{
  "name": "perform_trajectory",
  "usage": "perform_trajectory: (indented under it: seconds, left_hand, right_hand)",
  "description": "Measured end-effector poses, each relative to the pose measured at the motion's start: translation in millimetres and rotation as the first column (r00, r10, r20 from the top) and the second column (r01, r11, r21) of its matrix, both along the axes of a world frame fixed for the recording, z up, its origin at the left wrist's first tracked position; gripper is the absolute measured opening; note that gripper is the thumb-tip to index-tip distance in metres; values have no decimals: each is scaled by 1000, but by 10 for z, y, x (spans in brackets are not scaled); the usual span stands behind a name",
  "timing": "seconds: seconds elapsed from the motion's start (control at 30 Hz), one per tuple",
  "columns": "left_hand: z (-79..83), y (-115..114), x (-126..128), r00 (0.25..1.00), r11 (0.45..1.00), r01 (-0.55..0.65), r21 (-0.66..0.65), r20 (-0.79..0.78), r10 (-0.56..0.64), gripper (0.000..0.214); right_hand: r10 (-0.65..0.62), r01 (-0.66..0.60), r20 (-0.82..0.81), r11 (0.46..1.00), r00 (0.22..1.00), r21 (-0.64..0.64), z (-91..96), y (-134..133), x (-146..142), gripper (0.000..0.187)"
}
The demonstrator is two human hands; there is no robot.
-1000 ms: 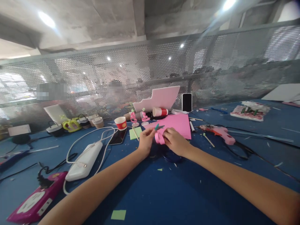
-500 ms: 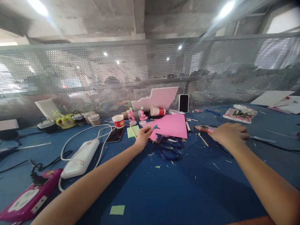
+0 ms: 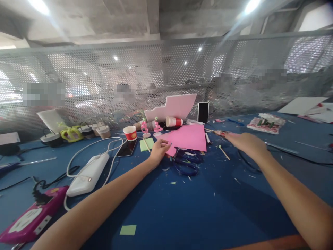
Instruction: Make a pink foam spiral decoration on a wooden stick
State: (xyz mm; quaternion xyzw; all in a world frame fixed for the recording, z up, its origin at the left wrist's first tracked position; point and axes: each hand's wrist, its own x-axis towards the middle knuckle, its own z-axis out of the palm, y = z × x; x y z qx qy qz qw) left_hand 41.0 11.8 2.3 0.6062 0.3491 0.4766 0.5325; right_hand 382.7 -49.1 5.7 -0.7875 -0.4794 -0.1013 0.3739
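Note:
My left hand (image 3: 159,152) is closed in a pinch on a small teal piece (image 3: 171,144), mostly hidden by the fingers. It is beside the near left corner of a pink paper sheet (image 3: 192,137). Blue-handled scissors (image 3: 186,170) lie just right of this hand. On the right, my right hand (image 3: 248,144) is wrapped round a reddish hot glue gun (image 3: 221,133), whose nozzle points left. A clear glue stick (image 3: 282,148) and a black cord (image 3: 243,160) extend from around that hand. A green-tipped wooden stick (image 3: 224,152) lies between my hands.
A red paper cup (image 3: 130,133) stands on a dark phone (image 3: 127,148). Pink curled figures (image 3: 145,127) stand behind my left hand. A white power bank (image 3: 88,175) with cable and a magenta power strip (image 3: 35,215) lie left. A perforated metal screen (image 3: 104,80) borders the table.
My right hand has shifted a little left, with the glue gun's nozzle now farther left. The teal piece in my left hand has turned and shows less. The view has shifted slightly.

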Motion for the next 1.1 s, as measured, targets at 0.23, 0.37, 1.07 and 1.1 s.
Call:
perform_trajectory:
  seconds: [0.23, 0.37, 1.07, 1.1]
  left_hand:
    - [-34, -170, 130, 997, 995, 70, -77, 37, -67, 46]
    - [-58, -211, 149, 999, 995, 48, -87, 2, -48, 52]
    - [-69, -244, 181, 999, 991, -30, -128, -26, 27, 34]
    - [-72, -243, 181, 999, 991, -33, -127, -28, 29, 33]
  right_hand:
    - [36, -40, 27, 990, 999, 133, 85, -127, -929, 47]
    - [233, -237, 47, 926, 971, 295, 8, -173, -1232, 38]
    - [226, -457, 488, 780, 843, 429, -127, -183, -1257, 26]
    - [226, -460, 493, 778, 840, 428, -128, -182, -1255, 26]
